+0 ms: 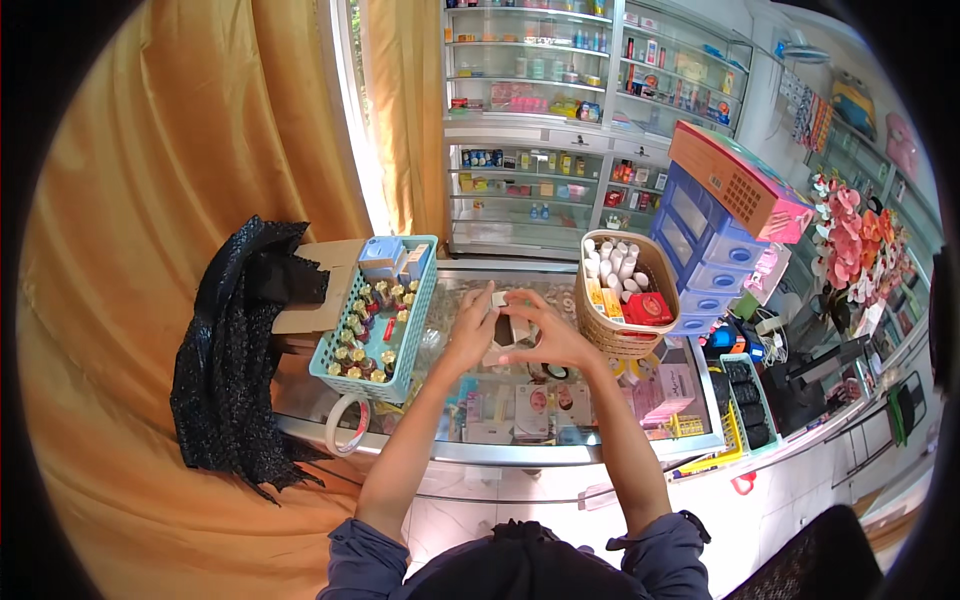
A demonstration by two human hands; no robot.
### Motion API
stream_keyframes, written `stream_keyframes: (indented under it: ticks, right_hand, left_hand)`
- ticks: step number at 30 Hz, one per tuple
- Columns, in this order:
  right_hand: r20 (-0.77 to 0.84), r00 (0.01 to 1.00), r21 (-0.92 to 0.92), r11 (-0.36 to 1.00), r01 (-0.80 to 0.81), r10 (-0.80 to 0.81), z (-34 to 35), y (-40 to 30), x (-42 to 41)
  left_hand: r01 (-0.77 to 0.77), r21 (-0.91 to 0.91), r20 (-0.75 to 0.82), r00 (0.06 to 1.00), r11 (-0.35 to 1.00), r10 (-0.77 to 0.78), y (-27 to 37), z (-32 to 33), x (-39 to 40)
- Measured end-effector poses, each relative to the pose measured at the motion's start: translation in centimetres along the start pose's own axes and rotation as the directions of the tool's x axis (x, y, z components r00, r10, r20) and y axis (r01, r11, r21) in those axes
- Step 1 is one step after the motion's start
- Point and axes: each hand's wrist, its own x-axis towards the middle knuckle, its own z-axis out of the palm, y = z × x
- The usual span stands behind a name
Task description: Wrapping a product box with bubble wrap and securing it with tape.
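Above the glass-topped display counter (465,431), both of my hands are around a small white and dark brown box (511,330). My left hand (472,330) grips its left side, with the fingers pointing away from me. From the right, my right hand (553,330) curves around it, fingertips at the far end and thumb near the close end. A teal plastic basket (420,322) of gold-capped bottles and small blue boxes stands left of my hands. To their right is a tan woven-pattern basket (626,343) with white bottles and a red box.
Black sequined fabric (225,375) drapes over cardboard (319,311) at the left. A tape roll (348,425) rests by the counter's front edge. Blue plastic drawers (694,232) carry a large box (739,180) at the right. Glass shelves (525,135) stand behind.
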Motion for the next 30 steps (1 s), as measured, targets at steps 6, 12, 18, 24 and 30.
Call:
stream_keyframes:
  ticks: [6, 12, 18, 24, 30]
  right_hand:
    - [-0.011, 1.0, 0.044, 0.999, -0.017, 0.018, -0.1, 0.8, -0.1]
    - [-0.012, 0.997, 0.207, 0.976, -0.074, 0.079, 0.7, 0.6, 0.0]
    - [-0.124, 0.992, 0.216, 0.976, 0.034, -0.007, 2.5, 1.0, 0.7]
    - [-0.282, 0.959, 0.106, 0.992, 0.065, -0.033, 2.2, -1.7, 0.6]
    - [-0.279, 0.96, 0.153, 0.988, 0.028, 0.017, 2.5, -1.4, 0.7]
  left_hand:
    - [0.075, -0.2, -0.059, 0.994, 0.977, -0.089, 0.1, -1.0, 0.7]
    - [0.287, -0.363, 0.097, 0.958, 0.886, -0.271, 0.9, -1.7, 0.9]
    - [0.068, -0.179, 0.064, 0.996, 0.981, -0.058, -0.6, -0.9, 0.5]
    - [-0.007, -0.059, -0.073, 0.997, 0.998, 0.002, -0.4, -0.1, 0.1]
    - [0.084, -0.125, -0.109, 0.989, 0.989, -0.098, -0.9, 0.1, 0.1]
